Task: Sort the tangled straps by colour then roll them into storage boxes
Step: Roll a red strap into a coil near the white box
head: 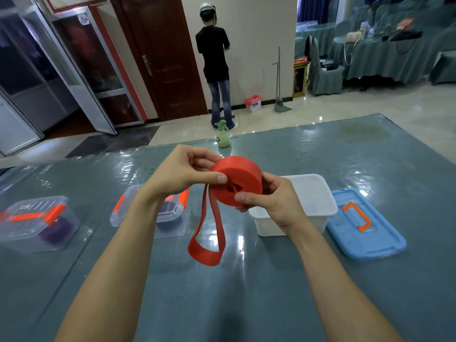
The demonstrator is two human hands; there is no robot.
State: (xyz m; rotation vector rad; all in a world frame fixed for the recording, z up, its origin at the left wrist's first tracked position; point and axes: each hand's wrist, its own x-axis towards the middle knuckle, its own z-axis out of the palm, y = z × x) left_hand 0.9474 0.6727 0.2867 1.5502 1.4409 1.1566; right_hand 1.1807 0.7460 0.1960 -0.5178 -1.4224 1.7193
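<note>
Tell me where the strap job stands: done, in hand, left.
Done: the left box, with a purple roll, and the middle box, with a dark roll, are lidded. In hand: the left hand and right hand hold the red strap, mostly rolled; its tail hangs loose. Left: finish the roll, put it in the open white box, fit the blue lid beside it.

"1996" on the red-and-white bin (253, 104)
</note>
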